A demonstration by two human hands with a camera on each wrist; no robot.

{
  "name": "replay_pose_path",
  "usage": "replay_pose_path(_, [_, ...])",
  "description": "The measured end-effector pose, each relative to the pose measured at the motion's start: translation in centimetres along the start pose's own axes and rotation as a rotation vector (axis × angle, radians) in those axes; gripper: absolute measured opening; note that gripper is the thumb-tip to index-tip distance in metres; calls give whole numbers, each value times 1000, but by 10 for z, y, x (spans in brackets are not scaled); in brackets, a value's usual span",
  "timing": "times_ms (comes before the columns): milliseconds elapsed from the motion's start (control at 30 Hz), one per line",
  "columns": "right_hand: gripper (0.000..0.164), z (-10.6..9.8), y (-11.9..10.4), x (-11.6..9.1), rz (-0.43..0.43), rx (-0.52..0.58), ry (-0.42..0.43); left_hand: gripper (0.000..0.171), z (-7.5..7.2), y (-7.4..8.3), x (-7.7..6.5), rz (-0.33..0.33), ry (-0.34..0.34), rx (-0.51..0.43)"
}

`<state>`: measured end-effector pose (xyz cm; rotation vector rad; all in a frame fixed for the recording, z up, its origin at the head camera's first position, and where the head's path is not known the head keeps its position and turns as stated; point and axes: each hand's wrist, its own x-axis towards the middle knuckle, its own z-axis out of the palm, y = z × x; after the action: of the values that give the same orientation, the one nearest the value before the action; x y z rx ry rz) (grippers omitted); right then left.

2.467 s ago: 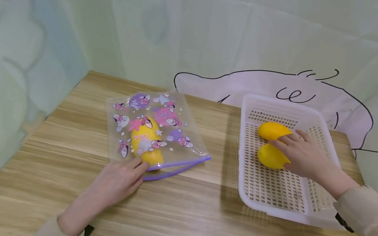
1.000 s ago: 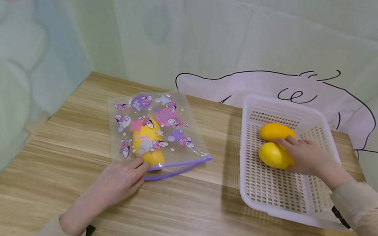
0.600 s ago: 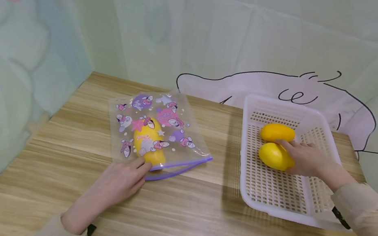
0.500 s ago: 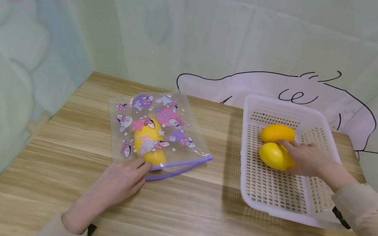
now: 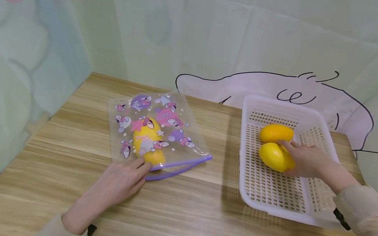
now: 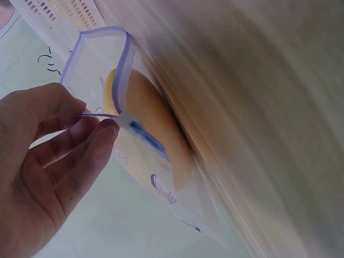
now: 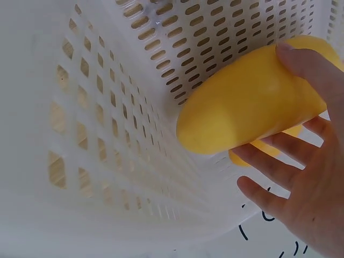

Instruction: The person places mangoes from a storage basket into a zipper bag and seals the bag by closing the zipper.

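Two yellow fruits (image 5: 276, 133) lie side by side in the white basket (image 5: 271, 210), toward the right edge of the bench (image 5: 194, 226), and the right hand (image 5: 308, 159), much closer than the left, holds the nearer fruit (image 5: 273, 155) between thumb and fingers. Its long axis runs roughly along the bench's far edge, narrow end toward the palm; the left hand (image 5: 120, 177) pinches the mouth of the printed bag (image 5: 189, 128).

Draped indoor corner (image 5: 94, 37), cartoon backdrop (image 5: 213, 35), wood-grain table (image 5: 179, 224)
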<state>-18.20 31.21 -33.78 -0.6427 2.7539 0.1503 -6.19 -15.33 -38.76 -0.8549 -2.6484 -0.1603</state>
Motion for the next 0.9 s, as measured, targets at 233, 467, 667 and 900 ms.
replay_pose_path(233, [88, -1, -4, -4, 22, -10, -10, 23, 0, 0, 1, -7, -9, -6])
replay_pose_path(467, [88, -1, -7, -9, 19, -18, 3, 23, 0, 0, 1, -4, -5, -3])
replay_pose_path(667, [87, -6, -16, -16, -6, -14, 35, 24, 1, -1, -1, -7, 0, -2])
replay_pose_path(900, [86, -11, -24, -23, -26, -42, 68, 23, 1, -1, 0, -3, 0, -9])
